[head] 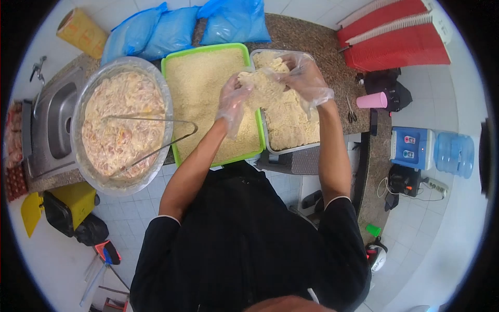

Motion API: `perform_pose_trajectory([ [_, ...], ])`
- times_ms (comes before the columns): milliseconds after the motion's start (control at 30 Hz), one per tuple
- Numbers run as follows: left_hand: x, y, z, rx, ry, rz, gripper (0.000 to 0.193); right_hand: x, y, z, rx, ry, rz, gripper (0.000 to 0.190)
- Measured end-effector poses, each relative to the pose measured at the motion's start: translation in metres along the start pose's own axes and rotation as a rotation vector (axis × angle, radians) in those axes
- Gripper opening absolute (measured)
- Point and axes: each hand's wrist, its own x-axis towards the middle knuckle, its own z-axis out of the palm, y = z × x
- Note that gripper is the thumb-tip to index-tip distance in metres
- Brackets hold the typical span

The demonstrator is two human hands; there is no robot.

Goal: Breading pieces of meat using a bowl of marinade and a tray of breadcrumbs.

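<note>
Both my hands wear clear plastic gloves. Between them stretches a flat piece of crumb-coated meat [265, 84], held above the seam of two trays. My left hand [234, 95] grips its left end, over the green-rimmed tray of breadcrumbs [204, 80]. My right hand [302, 76] holds its other end, above a grey tray [266, 132] where coated pieces [292, 128] lie side by side. Left of the trays stands a large metal bowl [78, 156] of raw meat in pale batter [121, 101]. Metal tongs [187, 126] rest in it, their bent end over the rim.
Blue plastic bags [171, 33] line the wall behind the trays. A sink [58, 128] lies left of the bowl. Scissors [351, 111], a pink cup [371, 100] and stacked red trays [397, 45] are at the right. A water dispenser [412, 148] stands farther right.
</note>
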Motion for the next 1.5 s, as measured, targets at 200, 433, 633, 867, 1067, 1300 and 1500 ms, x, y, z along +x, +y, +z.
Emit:
perform_pose_trajectory([
  [200,0.050,-0.063,0.010,0.440,-0.030,-0.176,0.044,0.011,0.084,-0.034,0.036,0.094,0.290,0.055],
  [433,0.049,-0.068,0.037,1.073,0.060,-0.139,0.036,0.014,0.172,-0.037,-0.092,0.018,0.422,0.055],
  [633,0.037,-0.050,0.040,1.524,-0.082,0.272,0.040,0.007,0.113,-0.009,-0.734,0.266,0.078,0.043],
  [867,0.043,-0.086,0.034,1.795,-0.420,0.449,0.059,-0.011,0.177,0.038,-0.836,0.259,-0.336,0.051],
  [1067,0.047,-0.083,0.036,2.095,-0.534,0.440,0.060,-0.012,0.183,0.040,-0.775,0.294,-0.195,0.063],
  [1300,0.077,-0.090,0.060,2.079,-0.706,0.441,0.064,-0.014,0.187,0.028,-0.707,0.210,-0.259,0.070],
  [1500,0.086,-0.090,0.052,2.089,-0.715,0.572,0.069,-0.018,0.184,0.030,-0.800,0.198,-0.198,0.071],
])
